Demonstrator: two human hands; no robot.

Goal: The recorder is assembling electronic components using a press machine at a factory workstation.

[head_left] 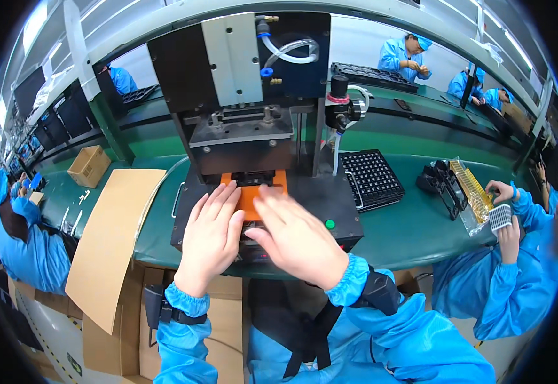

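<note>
A bench press [247, 137] with a dark metal head stands in front of me. Under the head lies an orange plate [248, 206], with a dark part [256, 178] at its far end, partly hidden by the head. My left hand [212, 233] rests with stretched fingers at the plate's left side, fingertips near the head. My right hand [298, 233] is over the right side, its fingers straight and slightly blurred, thumb reaching toward the plate's near end. Neither hand appears to grip anything.
A green button [330, 224] sits on the press base. Right of it are stacked black trays [375, 179], black plastic parts [444, 185] and a yellow strip sheet [472, 192]. Cardboard [112, 237] leans at left over an open carton [192, 333]. A co-worker at right holds a grey grid piece [501, 218].
</note>
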